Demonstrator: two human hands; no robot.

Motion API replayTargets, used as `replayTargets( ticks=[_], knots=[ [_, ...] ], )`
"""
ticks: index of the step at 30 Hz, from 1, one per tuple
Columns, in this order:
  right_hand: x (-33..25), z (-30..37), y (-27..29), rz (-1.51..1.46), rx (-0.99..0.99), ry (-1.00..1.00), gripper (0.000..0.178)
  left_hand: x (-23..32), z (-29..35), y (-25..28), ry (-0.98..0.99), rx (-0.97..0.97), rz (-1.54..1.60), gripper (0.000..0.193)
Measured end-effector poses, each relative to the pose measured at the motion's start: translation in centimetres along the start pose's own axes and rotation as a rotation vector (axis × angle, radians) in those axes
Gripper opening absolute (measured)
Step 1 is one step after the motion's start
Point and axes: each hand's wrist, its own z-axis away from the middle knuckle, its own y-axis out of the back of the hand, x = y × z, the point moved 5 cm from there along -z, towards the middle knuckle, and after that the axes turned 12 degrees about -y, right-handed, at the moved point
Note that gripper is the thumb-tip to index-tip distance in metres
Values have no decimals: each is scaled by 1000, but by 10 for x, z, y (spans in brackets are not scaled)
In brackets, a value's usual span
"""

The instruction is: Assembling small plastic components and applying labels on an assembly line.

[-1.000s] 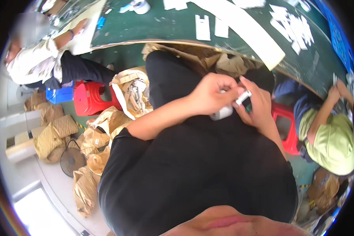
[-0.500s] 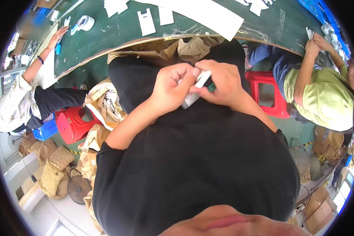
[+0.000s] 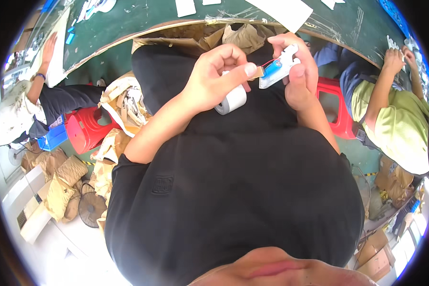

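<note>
**Quick headcount of your bench**

So you've got two hands, one left hand point(image 3: 221, 74) and one right hand point(image 3: 304, 74), plus one white roll point(image 3: 234, 99), one white piece point(image 3: 285, 66) and one blue cylinder point(image 3: 272, 68). Around you I count two co-workers, one in a pale top point(image 3: 19, 109), one in a lime shirt point(image 3: 393, 126). Also two red stools point(image 3: 82, 132), one blue bin point(image 3: 52, 138). Paper bags point(image 3: 59, 198)? Too heaped to count, sorry.

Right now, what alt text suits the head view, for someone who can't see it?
Someone's right fingers hold a white casing with a blue part; the left fingers pinch a small brown piece near a white roll. A green worktable lies ahead.
</note>
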Motion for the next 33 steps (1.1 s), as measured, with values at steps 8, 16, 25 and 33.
replayTargets(
  ticks=[8,16,25,33],
  knots=[
    [-1,-1,-13,-41,-156,-23,47,29,-9,-13,-462,-169,-658,32],
    [0,-4,-20,7,-223,22,57,17,-10,-11,-305,-228,-652,30],
    [3,0,-27,40,-230,9,56,15,-8,-6,-242,-192,-639,23],
    [13,1,-26,-112,-153,-63,36,6,-8,-1,-255,-102,-510,29]
  ],
)
